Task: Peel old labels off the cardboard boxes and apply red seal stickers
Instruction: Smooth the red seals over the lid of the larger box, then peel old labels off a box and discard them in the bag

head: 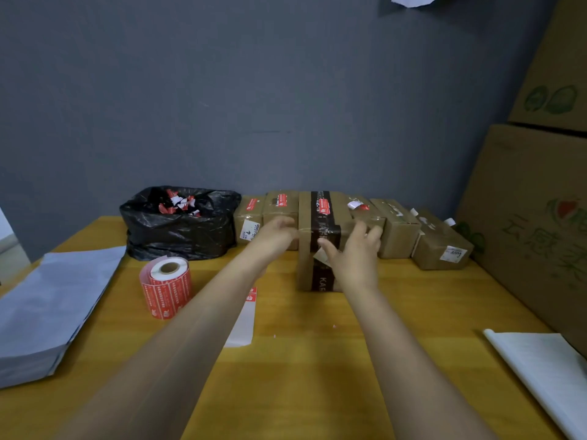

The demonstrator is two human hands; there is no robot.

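Two hands at the tall box [320,217] by the bench's [317,360] far edge — right hand [352,252] spread wide on its front, left hand [274,231] at its side, grip untellable. Risks toppling it into the neighbouring boxes [398,230] — high push, narrow base.

We see matt brown cardboard boxes [320,236] banded with glossy dark tape, a crinkled shiny black plastic bag [178,227], and a smooth yellow wooden tabletop [305,344]
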